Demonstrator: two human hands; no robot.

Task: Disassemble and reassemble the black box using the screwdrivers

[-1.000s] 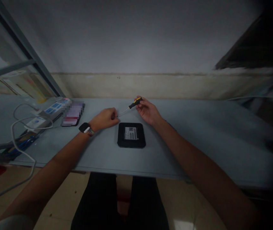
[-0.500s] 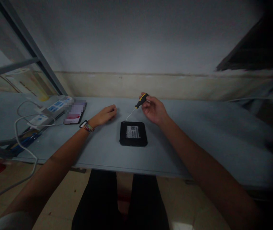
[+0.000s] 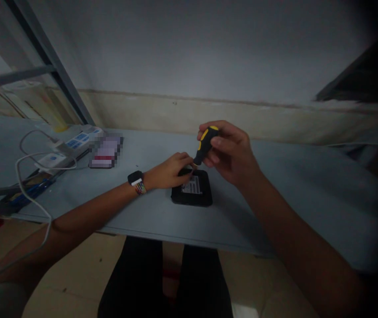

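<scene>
A screwdriver with a black and yellow handle is gripped in my right hand, tilted with its lower end towards the left. Below it a flat black square box with a white printed label lies on the table. My left hand reaches over the box's far left corner, thumb and fingers closed together around the screwdriver's lower end. Those fingers hide the shaft's tip, and whatever is between them cannot be made out.
On the left of the table lie a phone and a white power strip with a plugged-in white cable. A metal frame and a clear plastic container stand behind them. A wall closes off the far side.
My left hand has moved right from the bare table to the box and the screwdriver's lower end. My right hand has lifted the screwdriver slightly off the box and turned it more upright.
</scene>
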